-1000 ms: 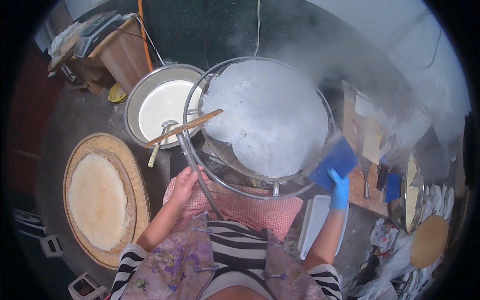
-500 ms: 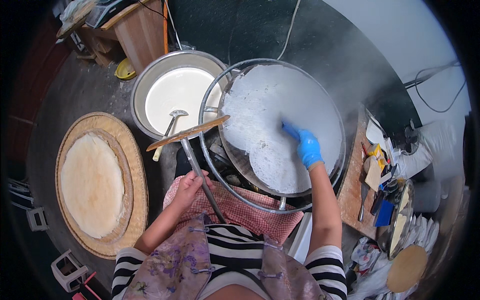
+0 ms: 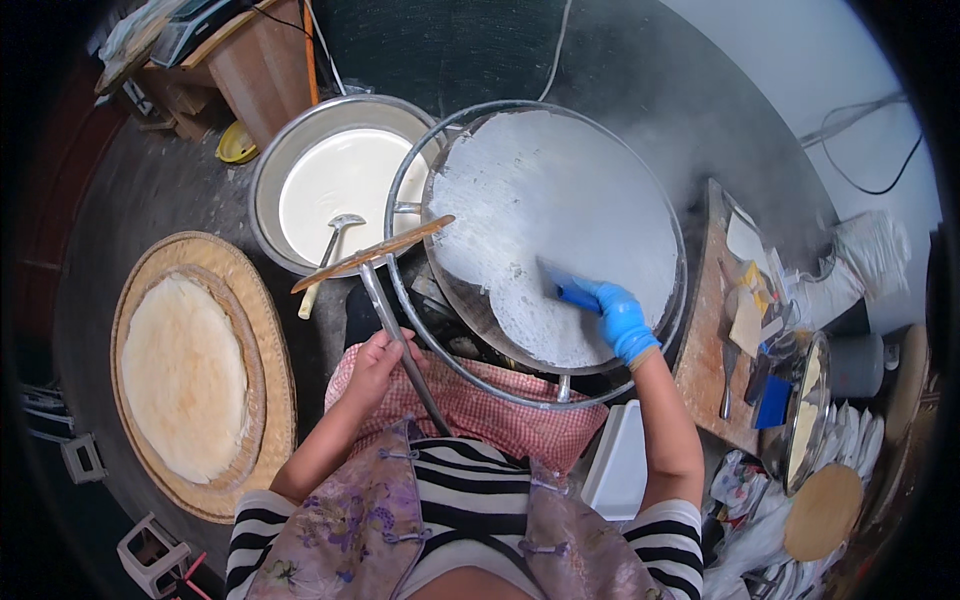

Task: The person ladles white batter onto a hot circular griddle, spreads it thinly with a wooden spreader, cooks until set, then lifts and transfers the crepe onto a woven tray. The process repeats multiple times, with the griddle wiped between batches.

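A round white batter sheet (image 3: 560,200) covers a wide steaming pan (image 3: 470,320). My right hand (image 3: 618,318), in a blue glove, holds a blue scraper (image 3: 570,293) flat on the sheet's near part. My left hand (image 3: 375,362) grips a metal rod (image 3: 385,310) that runs up to a large wire ring (image 3: 395,270) around the pan. A flat wooden stick (image 3: 375,252) lies across the rod's top and the ring's left edge. A red checked cloth (image 3: 500,410) lies between me and the pan.
A metal basin (image 3: 262,190) of white batter with a ladle (image 3: 330,245) stands left of the pan. A woven round tray (image 3: 270,340) holding a pale sheet (image 3: 185,375) lies at far left. A cluttered wooden board (image 3: 705,330) is at right, a white container (image 3: 620,465) below it.
My right hand moved from the pan's right rim onto the white sheet and down toward its near edge. The steam has thinned. My left hand kept its grip on the rod.
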A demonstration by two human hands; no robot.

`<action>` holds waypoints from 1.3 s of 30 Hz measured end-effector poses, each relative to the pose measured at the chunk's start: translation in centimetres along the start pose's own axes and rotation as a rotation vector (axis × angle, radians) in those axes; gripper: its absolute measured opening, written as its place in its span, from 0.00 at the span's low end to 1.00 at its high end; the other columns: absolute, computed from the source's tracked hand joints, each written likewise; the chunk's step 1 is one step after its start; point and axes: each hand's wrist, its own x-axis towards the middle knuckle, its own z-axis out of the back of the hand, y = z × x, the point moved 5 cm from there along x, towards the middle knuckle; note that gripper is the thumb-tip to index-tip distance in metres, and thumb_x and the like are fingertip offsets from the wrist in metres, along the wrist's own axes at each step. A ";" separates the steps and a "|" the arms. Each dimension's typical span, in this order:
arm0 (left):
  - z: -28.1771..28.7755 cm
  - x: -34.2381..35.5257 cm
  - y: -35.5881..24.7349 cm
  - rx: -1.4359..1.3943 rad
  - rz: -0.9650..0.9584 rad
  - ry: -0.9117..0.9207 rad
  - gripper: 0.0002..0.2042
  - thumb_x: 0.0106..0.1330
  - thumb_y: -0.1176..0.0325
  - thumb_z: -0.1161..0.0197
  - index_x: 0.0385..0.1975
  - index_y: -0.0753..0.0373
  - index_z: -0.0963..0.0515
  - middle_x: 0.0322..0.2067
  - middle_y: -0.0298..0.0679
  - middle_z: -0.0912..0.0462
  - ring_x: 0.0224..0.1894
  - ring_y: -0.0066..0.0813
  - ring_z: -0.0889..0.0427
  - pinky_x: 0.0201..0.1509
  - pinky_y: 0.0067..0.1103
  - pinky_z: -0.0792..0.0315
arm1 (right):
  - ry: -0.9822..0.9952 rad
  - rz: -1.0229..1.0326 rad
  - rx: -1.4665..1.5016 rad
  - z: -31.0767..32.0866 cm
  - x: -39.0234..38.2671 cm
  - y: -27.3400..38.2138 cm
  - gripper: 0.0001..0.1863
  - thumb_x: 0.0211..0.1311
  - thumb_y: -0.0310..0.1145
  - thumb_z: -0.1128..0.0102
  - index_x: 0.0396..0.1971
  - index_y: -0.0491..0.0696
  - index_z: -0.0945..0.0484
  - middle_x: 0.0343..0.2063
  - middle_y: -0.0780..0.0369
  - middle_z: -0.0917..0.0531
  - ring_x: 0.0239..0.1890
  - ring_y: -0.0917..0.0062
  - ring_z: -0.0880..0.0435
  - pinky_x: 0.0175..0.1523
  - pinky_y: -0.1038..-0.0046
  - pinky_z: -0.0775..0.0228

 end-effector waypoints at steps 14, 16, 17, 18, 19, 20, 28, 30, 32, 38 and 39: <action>-3.5 0.8 -1.1 -0.237 0.028 0.106 0.15 0.68 0.62 0.55 0.47 0.67 0.35 0.29 0.39 0.28 0.32 0.33 0.24 0.41 0.28 0.28 | -0.117 -0.006 -0.298 -1.0 -11.5 1.6 0.29 0.45 0.15 0.52 0.51 0.53 0.28 0.36 0.52 0.22 0.38 0.57 0.24 0.45 0.63 0.31; -4.2 1.2 -1.4 -0.348 0.046 0.140 0.16 0.68 0.62 0.56 0.48 0.67 0.36 0.28 0.39 0.29 0.30 0.32 0.25 0.39 0.27 0.29 | -0.163 0.042 -0.375 -2.2 -13.2 1.9 0.31 0.43 0.16 0.51 0.53 0.53 0.31 0.35 0.53 0.23 0.37 0.57 0.25 0.44 0.63 0.32; -4.4 1.4 -1.4 -0.362 0.061 0.118 0.15 0.68 0.62 0.57 0.47 0.65 0.36 0.25 0.37 0.31 0.25 0.28 0.30 0.32 0.23 0.32 | -0.163 0.038 -0.393 -2.6 -14.0 2.1 0.31 0.43 0.16 0.51 0.53 0.52 0.31 0.36 0.53 0.24 0.37 0.57 0.25 0.44 0.63 0.32; -4.7 1.5 -1.5 -0.389 0.073 0.133 0.14 0.68 0.62 0.57 0.47 0.64 0.35 0.24 0.36 0.32 0.25 0.27 0.31 0.30 0.22 0.34 | -0.147 0.011 -0.415 -3.0 -14.8 2.2 0.31 0.43 0.16 0.52 0.53 0.52 0.31 0.36 0.53 0.24 0.37 0.57 0.25 0.44 0.63 0.32; -5.1 1.8 -1.6 -0.426 0.081 0.167 0.14 0.68 0.62 0.57 0.47 0.64 0.35 0.24 0.35 0.33 0.24 0.26 0.32 0.28 0.21 0.35 | -0.188 0.062 -0.351 -2.9 -15.4 2.8 0.32 0.41 0.15 0.51 0.53 0.51 0.32 0.38 0.52 0.24 0.37 0.56 0.25 0.44 0.62 0.32; -5.5 2.0 -1.9 -0.460 0.075 0.217 0.14 0.68 0.62 0.57 0.46 0.63 0.35 0.23 0.34 0.34 0.23 0.24 0.34 0.27 0.20 0.37 | -0.146 0.048 -0.353 -2.9 -15.9 3.0 0.33 0.41 0.15 0.51 0.53 0.51 0.32 0.39 0.51 0.24 0.38 0.56 0.24 0.45 0.63 0.31; -7.3 4.5 -1.2 -0.086 0.169 0.304 0.29 0.61 0.35 0.63 0.29 0.60 0.32 0.09 0.27 0.44 0.08 0.15 0.45 0.11 0.15 0.46 | -0.289 -0.183 0.439 3.1 -17.6 6.3 0.23 0.55 0.23 0.45 0.53 0.41 0.33 0.45 0.56 0.23 0.45 0.72 0.23 0.50 0.73 0.31; -8.5 4.7 -1.0 -0.001 0.184 0.437 0.33 0.54 0.30 0.61 0.25 0.61 0.32 0.07 0.27 0.44 0.07 0.16 0.44 0.10 0.15 0.46 | -0.266 -0.258 0.903 4.5 -16.9 6.1 0.24 0.53 0.28 0.40 0.51 0.38 0.33 0.42 0.61 0.23 0.42 0.78 0.24 0.50 0.76 0.32; -9.6 4.5 -0.6 0.159 0.195 0.549 0.36 0.52 0.27 0.68 0.10 0.58 0.39 0.04 0.27 0.46 0.06 0.17 0.45 0.09 0.16 0.49 | -0.266 -0.277 1.067 4.9 -15.6 6.0 0.22 0.56 0.33 0.43 0.50 0.40 0.30 0.42 0.62 0.23 0.43 0.79 0.25 0.50 0.76 0.33; -10.8 3.3 0.1 0.297 0.277 0.477 0.30 0.62 0.38 0.61 0.17 0.61 0.30 0.07 0.30 0.40 0.07 0.18 0.44 0.10 0.16 0.51 | -0.189 -0.484 1.181 2.8 -13.6 4.4 0.20 0.58 0.36 0.44 0.47 0.39 0.28 0.38 0.62 0.21 0.39 0.80 0.24 0.46 0.77 0.32; -10.7 3.1 0.3 0.275 0.323 0.468 0.24 0.64 0.44 0.59 0.20 0.60 0.30 0.09 0.28 0.39 0.08 0.17 0.44 0.10 0.15 0.50 | -0.131 -0.467 1.193 2.4 -13.7 4.6 0.20 0.57 0.36 0.44 0.46 0.39 0.28 0.37 0.62 0.21 0.38 0.81 0.24 0.46 0.77 0.32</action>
